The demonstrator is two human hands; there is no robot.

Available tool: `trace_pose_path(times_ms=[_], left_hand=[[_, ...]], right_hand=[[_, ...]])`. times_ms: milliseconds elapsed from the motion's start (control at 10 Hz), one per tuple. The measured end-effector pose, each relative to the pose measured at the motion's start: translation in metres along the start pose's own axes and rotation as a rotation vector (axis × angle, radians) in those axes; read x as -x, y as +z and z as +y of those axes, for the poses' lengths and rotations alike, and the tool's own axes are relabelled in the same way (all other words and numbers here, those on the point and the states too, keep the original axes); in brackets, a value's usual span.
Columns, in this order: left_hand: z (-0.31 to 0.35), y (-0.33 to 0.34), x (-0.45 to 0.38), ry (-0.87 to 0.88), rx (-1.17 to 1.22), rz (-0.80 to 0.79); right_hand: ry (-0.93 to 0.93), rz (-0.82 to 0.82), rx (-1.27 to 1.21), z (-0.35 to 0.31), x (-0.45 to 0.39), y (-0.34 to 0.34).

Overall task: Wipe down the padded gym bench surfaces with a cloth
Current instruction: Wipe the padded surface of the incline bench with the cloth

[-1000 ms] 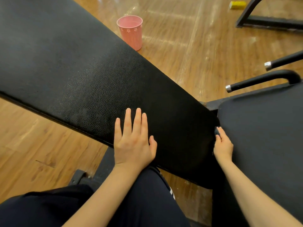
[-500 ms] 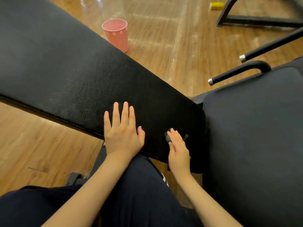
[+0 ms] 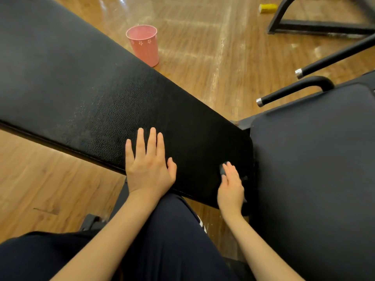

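A long black padded bench pad (image 3: 81, 88) runs from the upper left down to the lower right. A second dark pad (image 3: 314, 169) sits to its right across a narrow gap. My left hand (image 3: 148, 169) lies flat on the long pad near its front edge, fingers straight. My right hand (image 3: 231, 187) presses a small dark cloth (image 3: 222, 170) onto the long pad's near right corner, beside the gap. The cloth is mostly hidden under my palm and shows only at my fingertips.
A pink cup (image 3: 144, 45) stands on the wooden floor behind the long pad. Two black handle bars with metal tips (image 3: 294, 90) jut out above the right pad. A black frame (image 3: 316, 29) and a yellow object (image 3: 267, 8) lie at the back right. My legs are below.
My right hand came out of the gap between the pads with the cloth and now presses it on the long pad's corner. My left hand has stayed flat in place.
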State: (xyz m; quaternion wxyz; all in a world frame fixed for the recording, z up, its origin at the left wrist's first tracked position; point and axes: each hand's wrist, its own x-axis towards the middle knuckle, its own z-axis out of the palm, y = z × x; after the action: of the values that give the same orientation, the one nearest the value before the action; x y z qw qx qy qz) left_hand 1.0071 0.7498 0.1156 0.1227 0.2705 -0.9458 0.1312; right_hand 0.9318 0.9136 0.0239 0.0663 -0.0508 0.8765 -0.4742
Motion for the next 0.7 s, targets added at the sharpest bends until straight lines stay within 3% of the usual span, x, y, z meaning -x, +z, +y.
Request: trace_pose_path(times_ms=[200,300,500,700], left_hand=[[-0.001,-0.001,-0.002,0.006,-0.01,-0.008],[-0.002,0.0,-0.002,0.011,-0.011,-0.009],[-0.003,0.002,0.0,0.016,-0.019,-0.002],[-0.001,0.002,0.0,0.009,-0.021,0.013]], right_hand=[[-0.376,-0.181,0.044,-0.077,-0.022,0.034],[-0.421,-0.229,0.029,-0.054,-0.031,0.023],[0.061,-0.025,0.035,0.033,-0.062,-0.024],[0.151,0.097,0.034,0.011,-0.057,-0.003]])
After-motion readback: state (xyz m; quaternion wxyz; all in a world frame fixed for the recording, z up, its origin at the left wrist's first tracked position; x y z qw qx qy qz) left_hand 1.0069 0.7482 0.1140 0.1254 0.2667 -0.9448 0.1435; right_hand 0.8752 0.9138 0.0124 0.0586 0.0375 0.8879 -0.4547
